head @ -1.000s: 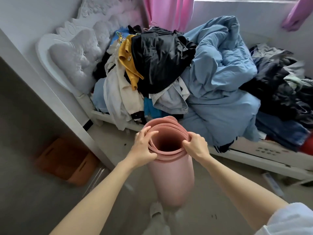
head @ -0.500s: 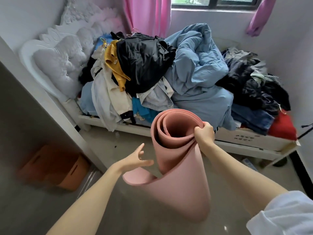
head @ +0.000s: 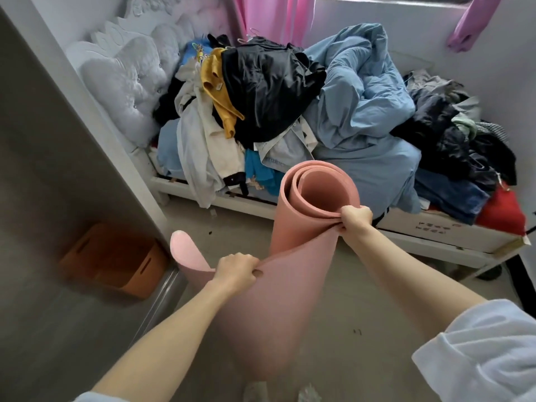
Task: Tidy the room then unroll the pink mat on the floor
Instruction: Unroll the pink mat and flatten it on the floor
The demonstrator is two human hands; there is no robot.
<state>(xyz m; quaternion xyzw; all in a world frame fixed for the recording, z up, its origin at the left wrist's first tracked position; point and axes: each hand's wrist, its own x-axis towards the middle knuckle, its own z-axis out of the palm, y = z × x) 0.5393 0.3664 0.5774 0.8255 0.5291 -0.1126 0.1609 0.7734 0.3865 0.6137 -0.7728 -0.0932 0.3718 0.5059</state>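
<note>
The pink mat (head: 293, 285) hangs upright before me, long axis vertical, roll beyond my fingers. My right hand (head: 356, 218) pinches the coil's top rim. My left hand (head: 236, 271), nearer me, grips the loose outer edge, clear of the floor (head: 362, 329).

I see a white bed (head: 435, 236) across the far side, its tufted headboard (head: 124, 82) at the left, heaped with clothes: a black garment (head: 266, 91), a mustard one (head: 220, 97) and a crumpled blue duvet (head: 362, 111). Pink curtains (head: 272, 18) hang beyond it. At near left, an orange box (head: 116, 259) sits on the floor beside a grey panel (head: 58, 169).
</note>
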